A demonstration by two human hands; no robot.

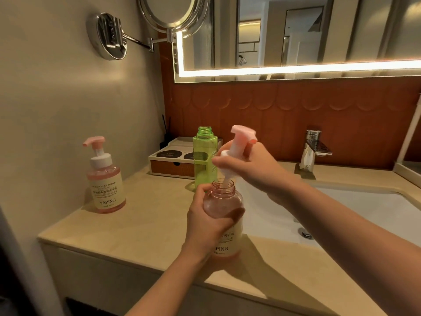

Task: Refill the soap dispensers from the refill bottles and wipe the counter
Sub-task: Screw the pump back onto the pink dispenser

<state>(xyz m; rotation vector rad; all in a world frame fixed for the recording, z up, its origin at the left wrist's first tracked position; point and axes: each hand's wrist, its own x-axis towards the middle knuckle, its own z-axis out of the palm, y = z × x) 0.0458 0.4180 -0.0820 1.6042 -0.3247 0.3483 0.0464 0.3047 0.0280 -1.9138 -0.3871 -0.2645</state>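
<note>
At the beige bench (148, 224), the left grip (209, 226) clasps the open pink dispenser (224, 201) while the right grip (252, 169) pinches its pump (241, 135), tube in the neck.

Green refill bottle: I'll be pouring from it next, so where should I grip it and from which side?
Probably round the flat-sided middle of the green refill bottle, below its open neck. It stands upright, the box sits behind on its left, so come from the front or the sink side. First free a hand: the left hand grips the dispenser bottle, the right hand the pump.
</note>
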